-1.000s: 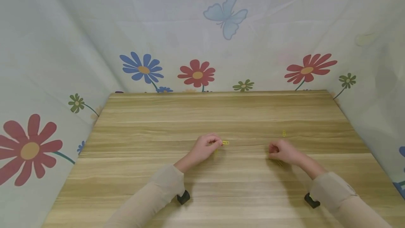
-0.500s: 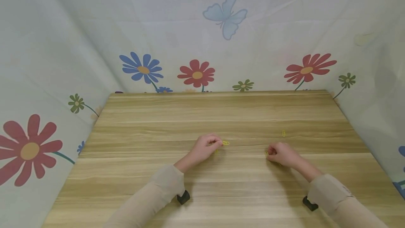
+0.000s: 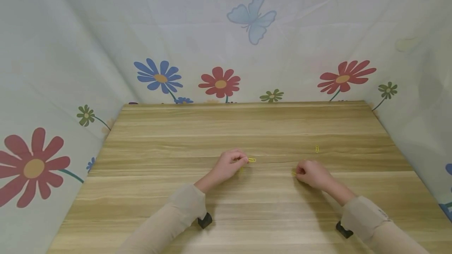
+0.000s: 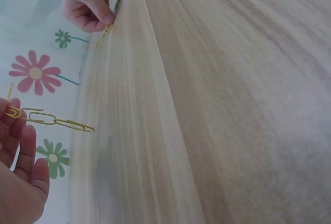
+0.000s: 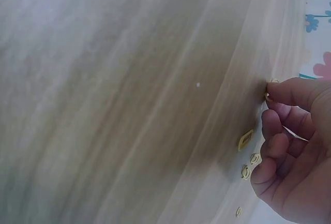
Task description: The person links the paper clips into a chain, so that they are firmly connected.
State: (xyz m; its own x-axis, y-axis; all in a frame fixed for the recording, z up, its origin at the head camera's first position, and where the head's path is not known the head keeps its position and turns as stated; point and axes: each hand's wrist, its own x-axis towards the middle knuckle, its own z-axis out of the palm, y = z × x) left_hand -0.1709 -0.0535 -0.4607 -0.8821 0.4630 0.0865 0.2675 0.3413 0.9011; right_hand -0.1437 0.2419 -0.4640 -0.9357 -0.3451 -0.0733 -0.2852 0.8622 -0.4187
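Yellow linked paperclips are pinched by the left grip; the right grip pinches at least one other paperclip.

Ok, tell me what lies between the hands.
In the head view, yellow clips jut from the left hand, another clip from the right hand; between these, bare tabletop.
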